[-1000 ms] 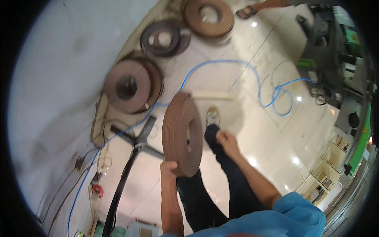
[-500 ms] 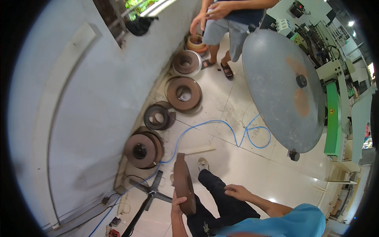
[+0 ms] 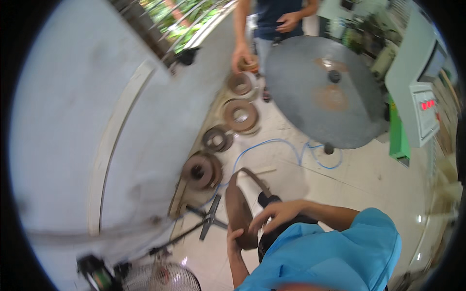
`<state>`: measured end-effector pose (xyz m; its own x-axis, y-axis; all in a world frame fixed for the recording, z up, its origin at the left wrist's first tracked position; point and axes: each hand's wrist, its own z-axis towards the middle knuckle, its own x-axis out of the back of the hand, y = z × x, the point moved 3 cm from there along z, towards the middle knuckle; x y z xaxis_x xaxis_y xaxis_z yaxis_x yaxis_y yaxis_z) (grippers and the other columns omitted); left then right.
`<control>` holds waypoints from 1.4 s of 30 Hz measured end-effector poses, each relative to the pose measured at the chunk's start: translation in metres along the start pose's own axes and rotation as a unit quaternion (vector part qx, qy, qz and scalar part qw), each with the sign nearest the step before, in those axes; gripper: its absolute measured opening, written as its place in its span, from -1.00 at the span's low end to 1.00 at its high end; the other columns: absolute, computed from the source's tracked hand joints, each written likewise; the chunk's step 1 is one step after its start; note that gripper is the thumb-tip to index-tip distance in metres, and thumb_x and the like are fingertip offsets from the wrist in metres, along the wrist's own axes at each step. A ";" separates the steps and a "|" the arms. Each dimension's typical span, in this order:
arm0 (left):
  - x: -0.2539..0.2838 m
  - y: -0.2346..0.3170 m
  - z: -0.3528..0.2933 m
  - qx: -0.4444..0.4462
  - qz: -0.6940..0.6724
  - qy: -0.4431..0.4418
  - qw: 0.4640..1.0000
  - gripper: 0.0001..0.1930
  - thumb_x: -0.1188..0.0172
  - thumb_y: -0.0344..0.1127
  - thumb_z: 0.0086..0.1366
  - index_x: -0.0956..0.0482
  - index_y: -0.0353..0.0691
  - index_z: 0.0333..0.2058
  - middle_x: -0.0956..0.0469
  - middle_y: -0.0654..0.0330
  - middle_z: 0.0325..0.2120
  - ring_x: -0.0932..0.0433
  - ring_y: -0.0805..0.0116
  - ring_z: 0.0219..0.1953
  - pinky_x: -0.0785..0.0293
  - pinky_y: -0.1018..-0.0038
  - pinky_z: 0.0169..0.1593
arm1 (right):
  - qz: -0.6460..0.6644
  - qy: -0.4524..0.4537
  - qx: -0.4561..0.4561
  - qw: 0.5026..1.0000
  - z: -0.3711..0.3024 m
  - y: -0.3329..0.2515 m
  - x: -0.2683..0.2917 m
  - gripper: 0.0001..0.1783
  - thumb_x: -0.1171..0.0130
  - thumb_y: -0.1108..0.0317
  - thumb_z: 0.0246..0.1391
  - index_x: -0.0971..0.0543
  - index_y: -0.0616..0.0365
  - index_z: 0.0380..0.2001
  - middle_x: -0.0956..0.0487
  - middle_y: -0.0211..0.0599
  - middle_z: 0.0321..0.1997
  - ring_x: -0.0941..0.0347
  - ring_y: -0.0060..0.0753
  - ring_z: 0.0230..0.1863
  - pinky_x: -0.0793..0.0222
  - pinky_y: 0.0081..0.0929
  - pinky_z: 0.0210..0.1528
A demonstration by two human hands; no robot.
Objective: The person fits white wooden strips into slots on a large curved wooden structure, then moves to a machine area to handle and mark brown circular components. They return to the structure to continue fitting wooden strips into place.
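Moved closer, the right hand [image 3: 279, 213] curls loosely at the brown coil [image 3: 238, 207], hold unclear; the left hand's [image 3: 234, 241] grip clasps its near end, seemingly for support.

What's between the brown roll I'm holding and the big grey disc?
In the head view, a blue hose and a pale strip lie on the floor between the brown roll and the grey disc.
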<state>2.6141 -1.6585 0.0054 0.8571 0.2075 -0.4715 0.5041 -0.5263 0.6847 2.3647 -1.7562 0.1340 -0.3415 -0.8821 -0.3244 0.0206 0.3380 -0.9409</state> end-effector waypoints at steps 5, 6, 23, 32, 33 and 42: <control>0.004 -0.056 -0.128 -0.038 0.012 0.021 0.999 -0.12 -0.42 -0.24 -0.05 -0.38 -0.36 0.31 -0.60 0.02 0.04 -0.61 0.13 0.08 -0.52 0.25 0.24 | -0.032 0.220 0.033 0.974 -0.021 -0.001 -0.040 -0.63 -0.24 0.27 0.39 -0.65 0.20 0.16 -0.68 -0.26 0.16 -0.60 -0.46 0.11 -0.49 -0.41 0.19; -0.002 -0.066 -0.147 -0.068 -0.003 0.008 0.998 -0.13 -0.42 -0.25 -0.05 -0.39 -0.37 0.30 -0.60 0.02 0.03 -0.61 0.13 0.07 -0.52 0.24 0.24 | -0.125 0.251 0.069 0.957 -0.021 -0.010 -0.049 -0.64 -0.25 0.30 0.37 -0.65 0.20 0.15 -0.68 -0.29 0.13 -0.61 -0.49 0.05 -0.50 -0.44 0.13; 0.014 -0.345 -0.544 -0.147 -0.106 0.353 0.918 0.06 -0.48 0.00 -0.02 -0.30 -0.28 0.46 -0.43 -0.01 0.23 -0.37 0.11 0.29 -0.24 0.26 0.36 | -0.645 -0.142 -0.056 0.749 0.009 0.250 -0.267 -0.65 -0.30 0.02 0.24 -0.75 0.09 -0.25 -0.76 0.00 -0.25 -0.67 0.19 -0.14 -0.58 0.07 -0.04; 0.106 -0.462 -0.790 -0.215 -0.204 0.487 0.821 0.03 -0.54 -0.01 -0.05 -0.34 -0.38 0.37 -0.44 -0.02 0.18 -0.39 0.10 0.28 -0.21 0.27 0.39 | -0.636 -0.280 -0.006 0.719 0.111 0.401 -0.640 -0.53 -0.24 0.04 0.24 -0.73 0.14 0.03 -0.72 0.09 -0.27 -0.68 0.18 -0.18 -0.58 0.06 -0.06; 0.118 -0.468 -0.816 -0.211 -0.211 0.498 0.814 0.03 -0.53 -0.03 -0.05 -0.34 -0.37 0.38 -0.45 -0.03 0.18 -0.39 0.09 0.27 -0.23 0.26 0.37 | -0.592 -0.279 0.028 0.756 0.133 0.396 -0.685 -0.54 -0.25 0.07 0.24 -0.73 0.17 0.03 -0.71 0.09 -0.29 -0.67 0.19 -0.22 -0.56 0.05 -0.13; 0.267 -0.512 -0.995 -0.279 -0.309 0.595 0.688 -0.06 -0.49 -0.10 0.03 -0.34 -0.39 0.35 -0.52 -0.03 0.10 -0.52 0.12 0.16 -0.42 0.21 0.26 | -0.232 -0.316 0.122 0.912 0.387 0.321 -1.063 -0.60 -0.22 0.15 0.42 -0.67 0.32 0.01 -0.67 -0.33 -0.37 -0.57 -0.55 -0.38 -0.50 -0.48 -0.28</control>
<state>2.6906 -0.5133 0.0818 -0.2254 0.9521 -0.2068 0.4893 0.2942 0.8210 3.0978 -0.8368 0.1397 0.2409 -0.9508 0.1951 0.2458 -0.1347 -0.9599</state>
